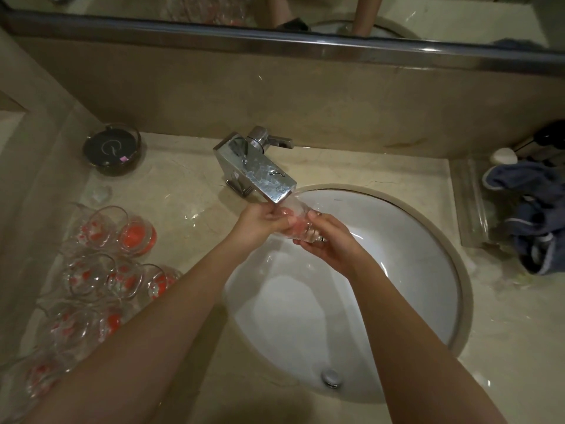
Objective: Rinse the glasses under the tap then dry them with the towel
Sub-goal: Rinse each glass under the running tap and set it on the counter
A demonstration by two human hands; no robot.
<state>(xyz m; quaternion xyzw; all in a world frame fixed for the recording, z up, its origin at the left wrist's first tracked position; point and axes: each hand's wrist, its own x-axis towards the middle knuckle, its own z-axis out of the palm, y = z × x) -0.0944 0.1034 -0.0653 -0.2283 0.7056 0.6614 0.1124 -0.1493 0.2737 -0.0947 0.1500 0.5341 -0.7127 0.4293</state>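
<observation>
Head camera — one view, looking steeply down.
It faces forward over the sink toward the counter's back edge and tap — close in, with wide-angle bending at the frame's sides.

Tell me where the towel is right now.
In the head view, the blue towel lies crumpled on the counter right of the sink, beside a white soap.

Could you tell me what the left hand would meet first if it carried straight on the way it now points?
Probably the tap: the left hand grips the glass just under its spout, though depth is unclear.
</observation>
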